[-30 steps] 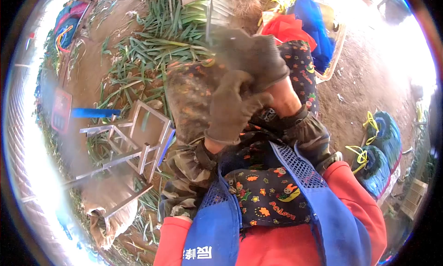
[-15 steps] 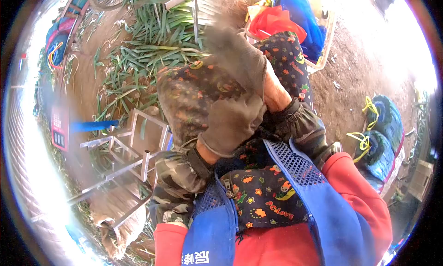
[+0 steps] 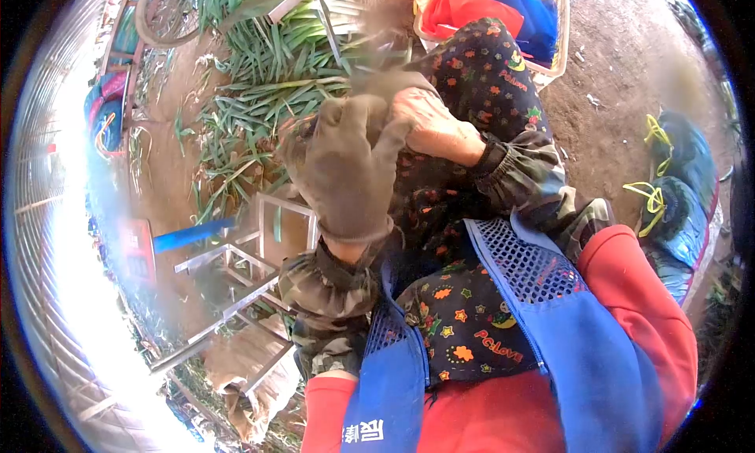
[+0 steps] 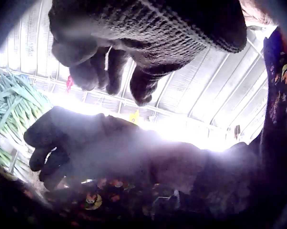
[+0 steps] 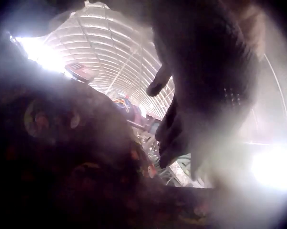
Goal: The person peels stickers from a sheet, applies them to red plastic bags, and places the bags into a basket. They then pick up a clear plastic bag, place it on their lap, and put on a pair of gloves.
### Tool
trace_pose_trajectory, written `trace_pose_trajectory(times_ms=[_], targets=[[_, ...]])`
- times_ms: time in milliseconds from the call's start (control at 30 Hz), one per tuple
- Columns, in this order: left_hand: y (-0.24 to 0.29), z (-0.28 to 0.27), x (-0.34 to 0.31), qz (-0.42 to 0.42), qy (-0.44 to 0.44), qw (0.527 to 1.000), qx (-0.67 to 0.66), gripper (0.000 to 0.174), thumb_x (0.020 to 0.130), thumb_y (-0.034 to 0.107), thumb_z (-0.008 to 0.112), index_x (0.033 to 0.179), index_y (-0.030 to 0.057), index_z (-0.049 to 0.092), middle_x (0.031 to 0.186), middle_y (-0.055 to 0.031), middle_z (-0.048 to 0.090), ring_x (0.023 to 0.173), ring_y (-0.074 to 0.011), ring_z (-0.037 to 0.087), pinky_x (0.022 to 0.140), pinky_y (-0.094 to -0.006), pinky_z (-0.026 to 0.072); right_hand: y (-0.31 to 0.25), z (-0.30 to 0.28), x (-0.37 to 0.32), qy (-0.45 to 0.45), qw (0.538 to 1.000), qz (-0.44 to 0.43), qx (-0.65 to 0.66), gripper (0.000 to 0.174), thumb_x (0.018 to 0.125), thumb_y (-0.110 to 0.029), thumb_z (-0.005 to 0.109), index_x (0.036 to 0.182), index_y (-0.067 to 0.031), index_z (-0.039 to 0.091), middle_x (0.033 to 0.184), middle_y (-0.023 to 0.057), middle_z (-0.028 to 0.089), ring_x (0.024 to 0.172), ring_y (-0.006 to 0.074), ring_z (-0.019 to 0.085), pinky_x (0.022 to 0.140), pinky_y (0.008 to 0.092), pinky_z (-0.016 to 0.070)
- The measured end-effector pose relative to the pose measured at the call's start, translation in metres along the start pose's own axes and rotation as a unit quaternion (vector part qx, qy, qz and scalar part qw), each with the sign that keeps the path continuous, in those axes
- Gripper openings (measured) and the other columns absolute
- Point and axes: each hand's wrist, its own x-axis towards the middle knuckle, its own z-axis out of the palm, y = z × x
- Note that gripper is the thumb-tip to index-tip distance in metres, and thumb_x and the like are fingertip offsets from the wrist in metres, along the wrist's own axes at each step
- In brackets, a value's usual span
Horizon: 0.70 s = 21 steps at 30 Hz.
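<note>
Both hands are raised together over the lap. My left hand [image 3: 342,170], in a brown knit glove, shows its back, its thumb side right beside the right hand. In the left wrist view the left hand [image 4: 148,43] has loosely bent fingers with nothing between them, and the right hand [image 4: 100,143] is a dark shape below, apart from it. My right hand [image 3: 432,127] is bare over its back, with blurred brown glove fabric [image 3: 389,83] at its finger end. Its fingers are hidden in the head view, and I cannot tell how they lie.
Long green leafy stalks [image 3: 275,91] lie on the dirt ahead. A metal frame [image 3: 236,296] and a blue bar [image 3: 193,235] stand at left. A crate [image 3: 560,52] with red and blue cloth is at front right, blue bundles with yellow ties [image 3: 668,209] at right.
The left hand has moved up and away from the right wrist. The glove on the right hand, which reached the wrist before, now leaves the back of that hand bare.
</note>
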Motion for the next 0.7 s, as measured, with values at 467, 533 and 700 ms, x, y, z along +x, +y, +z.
trace_pose_trajectory(times_ms=[467,533,700], targets=[[-0.022,0.018,-0.005,-0.204,-0.143,0.96,-0.124,0.031,0.08,0.036,0.075,0.093,0.008,0.07,0.081,-0.0113,0.07,0.075,-0.0253,0.064,0.076,-0.0369,0.0475,-0.038,-0.029,0.03,-0.03,0.985,0.129,-0.107,0.021,0.082,-0.022,0.062,0.096,-0.0075,0.068,0.1,0.0193,0.068,0.094,0.0345,0.067,0.077,0.0429,0.0528],[-0.016,0.014,-0.006,-0.205,-0.124,0.964,-0.115,0.032,0.079,0.038,0.075,0.094,0.0095,0.071,0.083,-0.0116,0.071,0.076,-0.0264,0.064,0.079,-0.0379,0.0469,-0.045,-0.038,0.032,-0.028,0.981,0.136,-0.132,0.021,0.082,-0.022,0.063,0.097,-0.0066,0.067,0.1,0.02,0.068,0.093,0.0347,0.068,0.075,0.0432,0.0534],[-0.01,0.015,-0.006,-0.164,-0.094,0.98,-0.06,0.035,0.075,0.043,0.076,0.09,0.0116,0.074,0.087,-0.0115,0.071,0.077,-0.0308,0.064,0.089,-0.0425,0.0426,-0.036,-0.023,0.024,0.105,0.986,0.046,-0.124,0.022,0.077,-0.014,0.067,0.098,-0.0073,0.067,0.085,0.0177,0.065,0.079,0.0347,0.064,0.07,0.0413,0.052]])
